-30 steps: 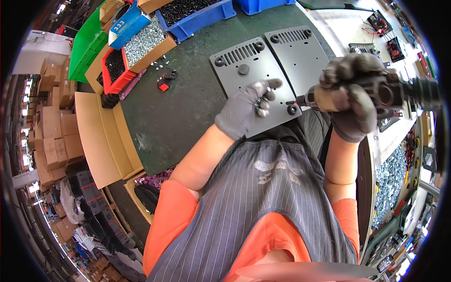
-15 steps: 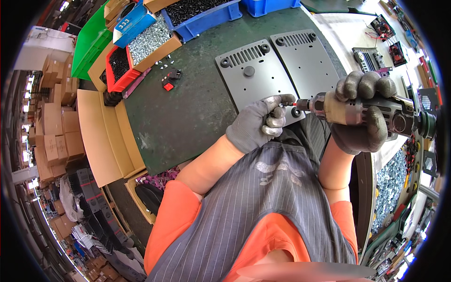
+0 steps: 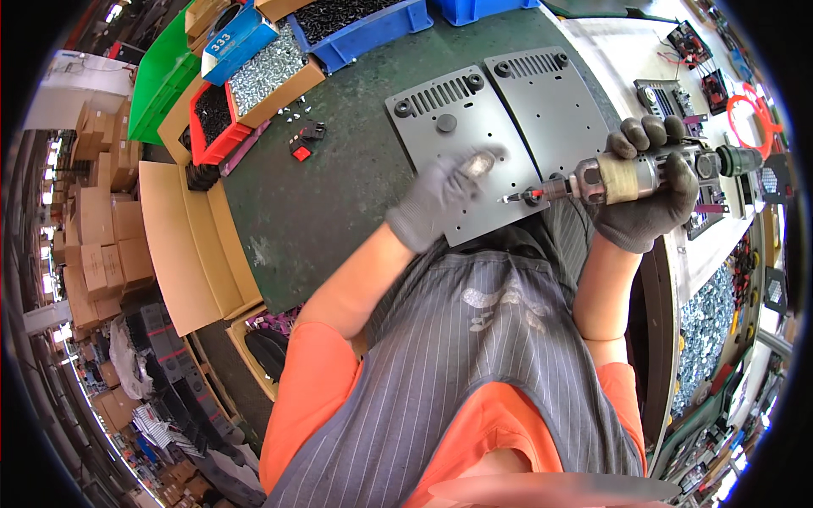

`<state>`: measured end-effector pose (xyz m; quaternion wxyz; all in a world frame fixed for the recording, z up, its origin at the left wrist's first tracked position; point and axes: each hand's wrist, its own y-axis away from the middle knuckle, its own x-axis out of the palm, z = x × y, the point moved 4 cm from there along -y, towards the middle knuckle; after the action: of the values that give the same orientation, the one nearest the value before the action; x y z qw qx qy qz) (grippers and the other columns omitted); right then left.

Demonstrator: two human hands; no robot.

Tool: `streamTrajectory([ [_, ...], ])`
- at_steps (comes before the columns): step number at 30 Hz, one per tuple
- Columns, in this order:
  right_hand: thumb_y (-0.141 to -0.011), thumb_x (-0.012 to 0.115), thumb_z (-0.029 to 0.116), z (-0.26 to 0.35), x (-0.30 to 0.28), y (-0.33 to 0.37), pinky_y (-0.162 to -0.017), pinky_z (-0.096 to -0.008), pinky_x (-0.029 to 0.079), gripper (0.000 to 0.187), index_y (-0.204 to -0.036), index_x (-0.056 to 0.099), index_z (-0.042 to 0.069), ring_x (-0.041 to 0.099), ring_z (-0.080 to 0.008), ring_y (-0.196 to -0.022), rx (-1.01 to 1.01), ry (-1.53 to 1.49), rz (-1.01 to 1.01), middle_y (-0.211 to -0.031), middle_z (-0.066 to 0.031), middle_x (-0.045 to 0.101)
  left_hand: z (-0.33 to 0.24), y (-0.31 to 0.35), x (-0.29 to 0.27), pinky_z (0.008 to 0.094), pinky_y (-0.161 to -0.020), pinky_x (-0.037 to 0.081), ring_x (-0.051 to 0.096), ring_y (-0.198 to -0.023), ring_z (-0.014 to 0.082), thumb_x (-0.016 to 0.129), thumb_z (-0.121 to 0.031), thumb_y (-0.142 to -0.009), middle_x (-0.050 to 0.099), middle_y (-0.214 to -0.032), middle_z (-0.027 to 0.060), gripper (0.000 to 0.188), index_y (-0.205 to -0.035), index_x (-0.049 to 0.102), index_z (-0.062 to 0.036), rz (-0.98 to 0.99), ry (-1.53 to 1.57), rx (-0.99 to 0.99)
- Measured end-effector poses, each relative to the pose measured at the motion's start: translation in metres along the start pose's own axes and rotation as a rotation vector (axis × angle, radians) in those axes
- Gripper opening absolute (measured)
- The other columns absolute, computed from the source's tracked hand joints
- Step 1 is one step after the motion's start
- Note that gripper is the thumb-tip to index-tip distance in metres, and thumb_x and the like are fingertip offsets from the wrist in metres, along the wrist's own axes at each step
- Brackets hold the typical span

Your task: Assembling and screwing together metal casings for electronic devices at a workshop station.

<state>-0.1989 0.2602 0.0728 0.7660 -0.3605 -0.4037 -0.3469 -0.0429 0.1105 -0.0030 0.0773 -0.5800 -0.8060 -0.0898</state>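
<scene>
Above a dark green workbench (image 3: 339, 203), the gloved right hand (image 3: 648, 199) is clenching an electric screwdriver (image 3: 627, 176), which is lying horizontally with its bit pointing left over the nearer grey metal plate (image 3: 461, 161). Beside the bit, the blurred, gloved left hand (image 3: 440, 196) is hovering over that plate; its finger state is unclear.

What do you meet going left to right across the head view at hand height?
Cardboard flap → green mat → left hand → screwdriver in right hand → bin of screws.
</scene>
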Motion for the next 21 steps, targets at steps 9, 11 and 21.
streamTrajectory([
  [9,-0.075,0.055,0.015,-0.008,-0.006,0.007,-0.074,-0.0377,0.044,0.045,-0.116,0.051,0.0,0.05,-0.0253,-0.085,0.023,0.063,0.064,-0.095,-0.0123,0.054,-0.027,-0.025,-0.056,0.0349,-0.072,0.049,0.063,-0.078,0.0247,0.063,-0.037,-0.083,0.067,-0.083,0.0104,0.028,-0.096,0.069,-0.0132,-0.326,-1.298,0.171],
  [11,-0.074,0.056,0.017,-0.01,-0.002,0.012,-0.075,-0.0377,0.044,0.046,-0.117,0.05,0.001,0.051,-0.0258,-0.085,0.028,0.152,0.053,-0.094,-0.0118,0.054,-0.015,-0.013,-0.057,0.0343,-0.071,0.049,0.064,-0.078,0.0223,0.064,-0.038,-0.082,0.067,-0.083,0.0103,0.034,-0.102,0.068,-0.0118,-0.035,-0.818,-0.247],
  [21,-0.073,0.06,0.013,-0.031,0.027,0.027,-0.075,-0.0376,0.046,0.047,-0.117,0.048,0.004,0.054,-0.0255,-0.085,0.133,0.227,0.219,-0.095,-0.0109,0.054,-0.009,0.037,-0.039,0.0295,-0.065,0.047,0.06,-0.069,0.0159,0.069,-0.028,-0.078,0.065,-0.081,0.0092,0.032,-0.102,0.065,-0.0067,-0.166,-0.986,0.016],
])
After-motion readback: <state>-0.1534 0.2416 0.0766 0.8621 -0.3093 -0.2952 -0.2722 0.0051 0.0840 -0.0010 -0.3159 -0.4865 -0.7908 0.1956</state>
